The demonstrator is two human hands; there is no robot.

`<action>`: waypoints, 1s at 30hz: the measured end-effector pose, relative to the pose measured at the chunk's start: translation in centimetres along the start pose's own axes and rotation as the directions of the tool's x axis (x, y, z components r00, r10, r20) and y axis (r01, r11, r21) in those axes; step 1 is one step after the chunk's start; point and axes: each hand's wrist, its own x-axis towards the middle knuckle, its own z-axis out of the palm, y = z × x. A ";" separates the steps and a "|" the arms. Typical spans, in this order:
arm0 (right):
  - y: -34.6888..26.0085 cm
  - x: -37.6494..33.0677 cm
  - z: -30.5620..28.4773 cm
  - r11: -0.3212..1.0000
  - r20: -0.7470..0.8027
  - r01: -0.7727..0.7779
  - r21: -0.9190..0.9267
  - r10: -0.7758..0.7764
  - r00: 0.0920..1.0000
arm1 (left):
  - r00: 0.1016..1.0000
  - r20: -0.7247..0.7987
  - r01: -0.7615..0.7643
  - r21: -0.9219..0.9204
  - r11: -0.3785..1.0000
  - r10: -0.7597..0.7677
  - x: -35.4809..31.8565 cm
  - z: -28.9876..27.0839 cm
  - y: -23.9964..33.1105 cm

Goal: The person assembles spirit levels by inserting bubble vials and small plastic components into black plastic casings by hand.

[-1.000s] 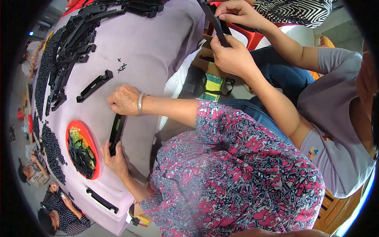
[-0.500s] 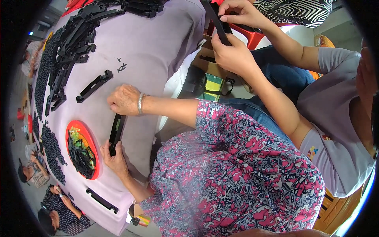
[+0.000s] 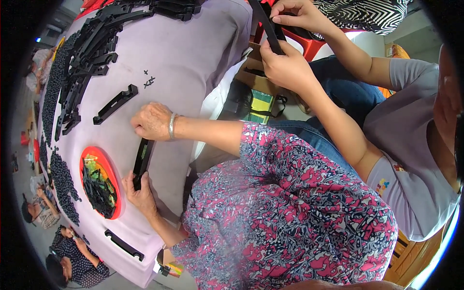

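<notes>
Black plastic strip (image 3: 143, 160) | both hands gripping | beside red tray (image 3: 87, 159)

Both hands cover the ends of the black plastic strip (image 3: 143, 157)

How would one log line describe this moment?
left hand grips black strip lower end | right hand fisted at its upper end | strip flat on lilac table | red tray of black parts beside

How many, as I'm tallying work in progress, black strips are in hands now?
2. One black strip on the purple cloth, between the floral-sleeved person's hands; another black strip held up by the grey-shirted co-worker. Distant people's hands are too small to tell.
</notes>
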 end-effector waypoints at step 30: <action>-0.2 0.1 0.3 1.000 -0.012 0.010 -0.007 -0.010 1.000 | 0.999 -0.014 0.036 -0.020 0.999 -0.036 -0.2 -0.2 -0.3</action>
